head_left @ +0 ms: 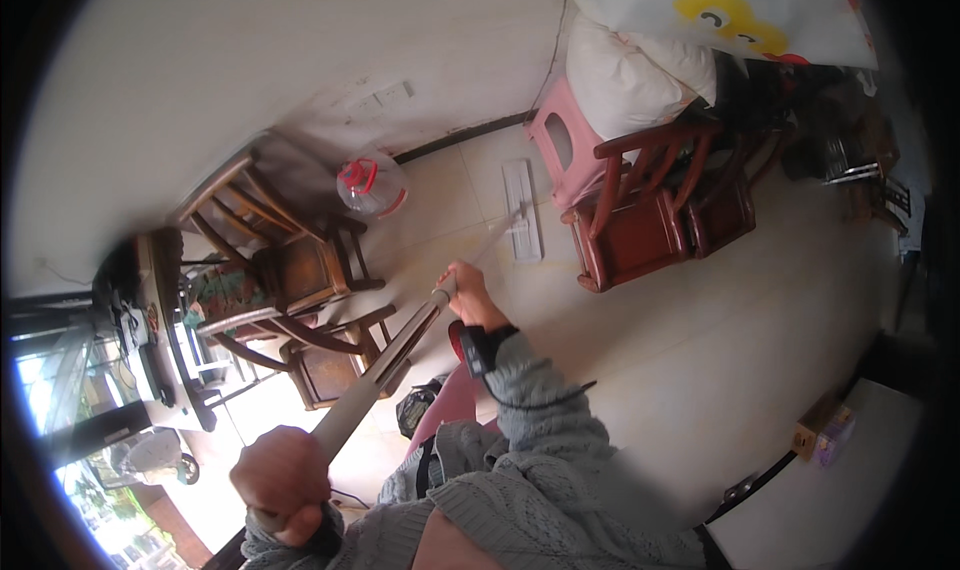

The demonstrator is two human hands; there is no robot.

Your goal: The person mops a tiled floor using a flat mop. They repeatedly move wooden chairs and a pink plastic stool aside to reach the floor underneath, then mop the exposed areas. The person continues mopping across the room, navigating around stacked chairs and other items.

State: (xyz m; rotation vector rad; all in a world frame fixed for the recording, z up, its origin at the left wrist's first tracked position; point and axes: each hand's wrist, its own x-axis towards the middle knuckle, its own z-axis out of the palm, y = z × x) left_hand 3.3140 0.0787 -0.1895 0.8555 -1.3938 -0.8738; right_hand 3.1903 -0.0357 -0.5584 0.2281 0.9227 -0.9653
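Observation:
A long-handled flat mop [352, 407] slants from the lower left up to the middle of the view. My left hand [280, 478] is wrapped around the thick upper end of its pale handle. Farther down the pole, my right hand [470, 292] has its fingers closed round the shaft, with a dark band at that wrist. The mop's rectangular head [531, 238] lies flat on the tiled floor, just left of a pink plastic stool [562, 148]. Below my right hand the thin pole looks blurred.
Wooden chairs [312, 270] stand at left, beside a large clear plastic bottle [380, 198] with a red cap near the wall. Reddish wooden chairs [628, 232] stand right of the stool, which bears a white bundle [628, 82]. At lower right a small box [824, 432] rests on a pale surface.

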